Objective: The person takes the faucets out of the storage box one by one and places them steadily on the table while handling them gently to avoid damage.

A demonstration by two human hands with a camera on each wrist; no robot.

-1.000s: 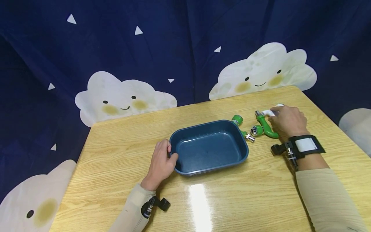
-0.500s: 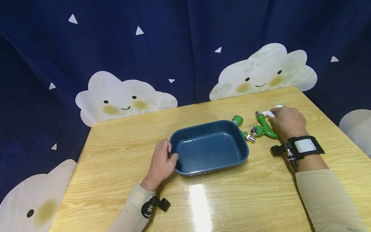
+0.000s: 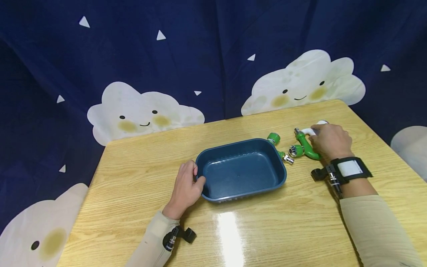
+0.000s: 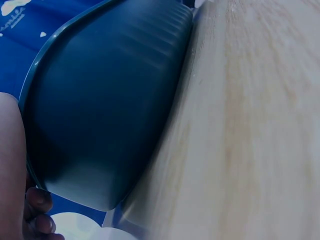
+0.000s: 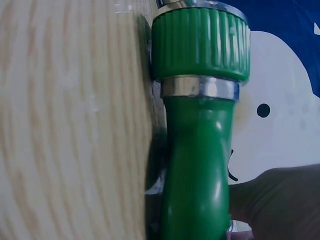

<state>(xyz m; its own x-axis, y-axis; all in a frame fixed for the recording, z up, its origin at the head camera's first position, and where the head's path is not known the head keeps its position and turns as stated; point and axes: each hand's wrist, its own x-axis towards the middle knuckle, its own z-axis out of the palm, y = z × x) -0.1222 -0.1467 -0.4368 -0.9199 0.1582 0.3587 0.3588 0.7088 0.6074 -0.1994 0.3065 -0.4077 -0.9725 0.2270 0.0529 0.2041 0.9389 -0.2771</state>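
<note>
My left hand (image 3: 186, 184) grips the left end of a dark blue plastic basin (image 3: 240, 194), its thumb over the rim. In the left wrist view, curled fingers (image 4: 40, 215) show beside the basin's outer wall (image 4: 100, 100). At the right, my right hand (image 3: 331, 141) holds a white curved tap-like piece (image 3: 308, 131), mostly hidden under the fingers. Close to that hand lies a green water tap (image 3: 308, 150) with a silver-ringed knob. The right wrist view shows the green tap's ridged collar (image 5: 200, 45) up close, with part of the hand (image 5: 285, 205) behind it.
Another green fitting (image 3: 273, 138) and a green part with a silver tip (image 3: 288, 158) lie against the basin's right end, partly hidden by it. Everything stands on a wooden table (image 3: 140, 159). A dark blue curtain (image 3: 200, 44) with clouds hangs behind.
</note>
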